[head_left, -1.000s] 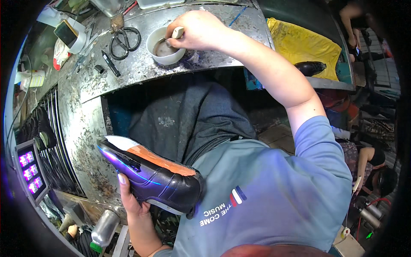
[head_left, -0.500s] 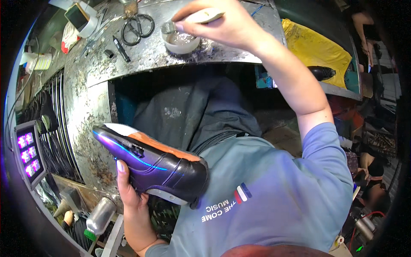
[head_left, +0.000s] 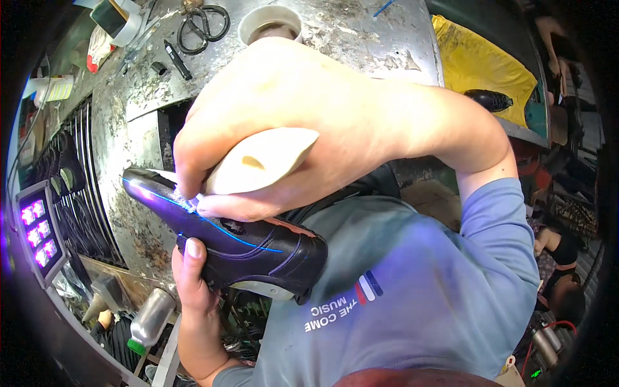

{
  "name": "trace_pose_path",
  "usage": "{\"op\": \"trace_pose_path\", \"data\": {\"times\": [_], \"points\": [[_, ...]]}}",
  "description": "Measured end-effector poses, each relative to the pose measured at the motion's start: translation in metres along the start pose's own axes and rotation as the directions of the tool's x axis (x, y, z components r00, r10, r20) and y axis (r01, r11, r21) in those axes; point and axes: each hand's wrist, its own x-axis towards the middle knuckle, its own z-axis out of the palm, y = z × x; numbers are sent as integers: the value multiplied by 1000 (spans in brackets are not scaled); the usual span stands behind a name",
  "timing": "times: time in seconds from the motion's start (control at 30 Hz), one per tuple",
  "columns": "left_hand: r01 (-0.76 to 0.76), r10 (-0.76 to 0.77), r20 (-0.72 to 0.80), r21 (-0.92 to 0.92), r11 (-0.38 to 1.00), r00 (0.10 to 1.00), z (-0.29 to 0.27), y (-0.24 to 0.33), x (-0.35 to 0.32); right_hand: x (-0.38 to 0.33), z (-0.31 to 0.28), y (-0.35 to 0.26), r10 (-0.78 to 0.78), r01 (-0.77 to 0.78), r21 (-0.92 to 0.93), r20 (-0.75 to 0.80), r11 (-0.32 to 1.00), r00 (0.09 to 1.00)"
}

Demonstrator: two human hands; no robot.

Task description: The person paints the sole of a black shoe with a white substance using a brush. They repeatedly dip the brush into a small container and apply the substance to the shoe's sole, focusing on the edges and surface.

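A black shoe upper, stretched over a form, lies tilted with its toe toward the upper left. A thin line along its lower edge glows blue. My left hand supports it from below and the side, thumb up against it. My right hand is closed around a brush with a pale, flat handle. The brush tip meets the shoe's edge near the toe; my fingers partly hide it. Beyond my right hand, a white bowl with greyish liquid stands on the worn metal bench, partly covered by that hand.
Black-handled scissors, a black pen-like tool and its small cap lie on the bench. A lit purple lamp panel stands at left, above a metal bottle. At right, a black shoe rests on yellow cloth.
My right hand has brought the brush from the bowl down and left to the shoe's edge. The shoe has turned slightly in my left hand.
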Motion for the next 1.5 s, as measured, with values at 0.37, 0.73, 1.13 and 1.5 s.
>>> {"op": "trace_pose_path", "data": {"times": [0.37,0.73,1.13,1.5], "points": [[53,-51,-32,50,997,998,-20,-5,3,-7,-6,-15,2,6,-50,154,999,988],[21,-23,-20,-89,996,1000,-31,-20,4,-10,-16,-20,-24,9,62,252,998,967],[8,-34,-155,-166,986,987,-33,-28,1,-20,-20,-18,-121,88,151,224,985,967],[-74,12,-164,-378,923,986,-38,-44,5,-30,-26,-25,-57,33,105,234,994,971]]}}
